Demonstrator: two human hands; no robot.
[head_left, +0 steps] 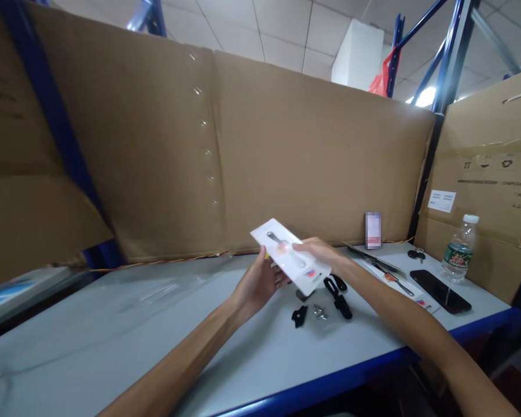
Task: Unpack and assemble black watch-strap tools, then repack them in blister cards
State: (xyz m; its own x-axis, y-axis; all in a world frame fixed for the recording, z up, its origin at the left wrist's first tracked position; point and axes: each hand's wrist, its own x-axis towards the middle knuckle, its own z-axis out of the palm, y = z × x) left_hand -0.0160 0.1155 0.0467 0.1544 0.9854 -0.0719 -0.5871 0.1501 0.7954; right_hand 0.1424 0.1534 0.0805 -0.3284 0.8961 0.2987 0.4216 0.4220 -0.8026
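Above the tabletop, a white packaging card (301, 278) is held tilted, with a slim grey-handled utensil shown on its face; its exact kind is unclear. My right hand (319, 252) pinches the card's right edge, thumb on the front. At the card's lower left edge, my left hand (260, 281) grips it, thumb at the edge and fingers partly hidden behind. Below the hands lie a black flat piece (299, 317), small metal parts (320, 313) and black elongated parts (342, 304). A brownish piece (304, 296) is partly covered by the card.
To the right are another carded utensil (393, 280), a black phone (440, 291), keys (415, 254) and a water bottle (459, 252). A small upright screen (373, 230) leans at the back. Cardboard walls (321, 156) and blue rack posts (54, 110) enclose the table (125, 341).
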